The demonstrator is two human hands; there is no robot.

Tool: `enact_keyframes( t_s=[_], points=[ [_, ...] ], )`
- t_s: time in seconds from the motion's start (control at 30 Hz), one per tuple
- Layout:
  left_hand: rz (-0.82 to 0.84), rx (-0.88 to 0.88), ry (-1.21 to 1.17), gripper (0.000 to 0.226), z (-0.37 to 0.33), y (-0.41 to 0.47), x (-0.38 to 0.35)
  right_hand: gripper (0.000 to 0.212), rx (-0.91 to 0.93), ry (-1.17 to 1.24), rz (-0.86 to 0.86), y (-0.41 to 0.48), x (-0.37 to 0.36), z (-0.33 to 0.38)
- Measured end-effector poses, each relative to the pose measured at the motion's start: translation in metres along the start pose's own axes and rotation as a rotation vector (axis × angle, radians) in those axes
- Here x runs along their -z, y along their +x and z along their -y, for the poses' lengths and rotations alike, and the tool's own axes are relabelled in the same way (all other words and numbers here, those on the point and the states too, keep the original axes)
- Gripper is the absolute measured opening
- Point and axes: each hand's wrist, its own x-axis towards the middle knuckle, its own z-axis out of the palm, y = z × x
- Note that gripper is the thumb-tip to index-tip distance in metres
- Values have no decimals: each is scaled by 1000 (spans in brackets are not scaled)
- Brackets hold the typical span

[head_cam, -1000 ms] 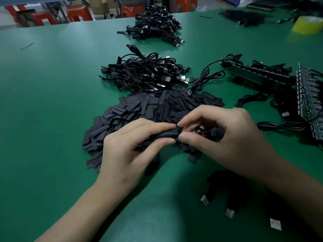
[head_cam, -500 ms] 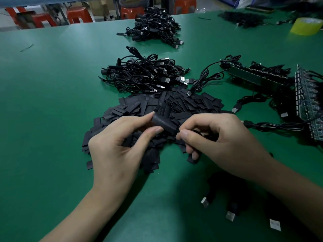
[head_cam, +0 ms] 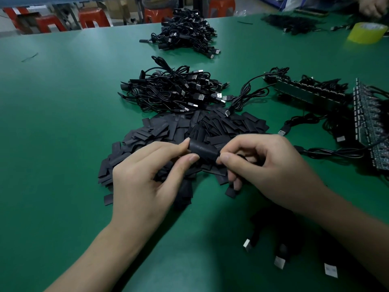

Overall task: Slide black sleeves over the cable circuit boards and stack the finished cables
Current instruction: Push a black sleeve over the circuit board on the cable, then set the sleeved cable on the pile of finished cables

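- The left hand pinches the sleeve by its left end, just above the pile.
- The right hand pinches its right end, other fingers curled.
- Stacked cables lie just behind the pile.
- Faint marks on the pile's sleeves may be print; unreadable.

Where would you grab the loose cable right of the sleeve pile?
Probably its USB plug, pinched across its sides from above: it is rigid and lies flat, apart from the sleeve pile, while its cord is limp and bunched.
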Motion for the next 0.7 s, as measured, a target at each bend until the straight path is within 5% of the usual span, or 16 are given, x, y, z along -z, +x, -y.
enact_keyframes(
  t_s=[0.13, 0.37, 0.7],
  points=[
    [59, 119, -90, 26, -1, 1, 0, 16, -3, -20, -93, 10, 13, 9],
    [167, 148, -89, 28, -4, -2, -4, 14, 69, -533, -217, 105, 35, 39],
    [257, 143, -93, 27, 3, -3, -6, 48, 5, -1011, 61, 252, -41, 19]
  ],
)
